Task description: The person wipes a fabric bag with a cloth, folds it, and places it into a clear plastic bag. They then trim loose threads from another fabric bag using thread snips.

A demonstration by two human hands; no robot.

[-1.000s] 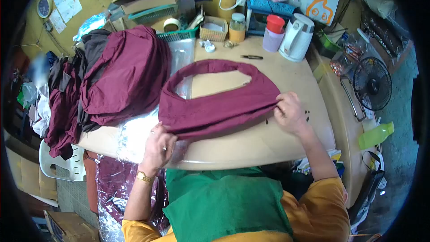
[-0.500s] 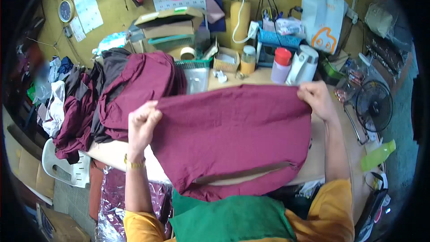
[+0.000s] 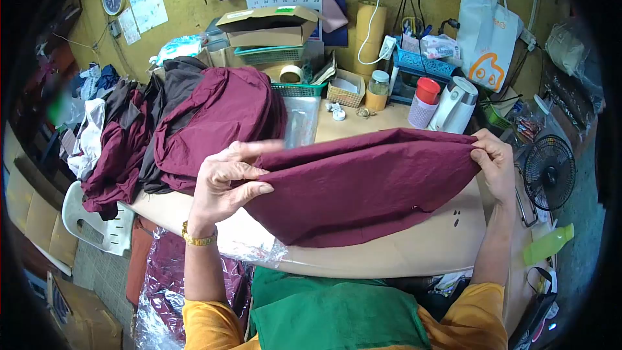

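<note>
Right hand [image 3: 495,163] pinches one end of the maroon cloth [image 3: 363,191] above the table [image 3: 395,260]; left hand [image 3: 220,188] grips the other end lightly, forefinger [image 3: 245,149] lifted. We judge that end could slip, or the layers skew, should the pull be uneven. Half a second ago, we note, the left was clenched and the cloth broader; it now hangs narrower.

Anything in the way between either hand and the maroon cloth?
Nothing visible. The right hand pinches the right end of the maroon cloth; the left hand touches its left end. The fabric pile lies farther back, not between.
</note>
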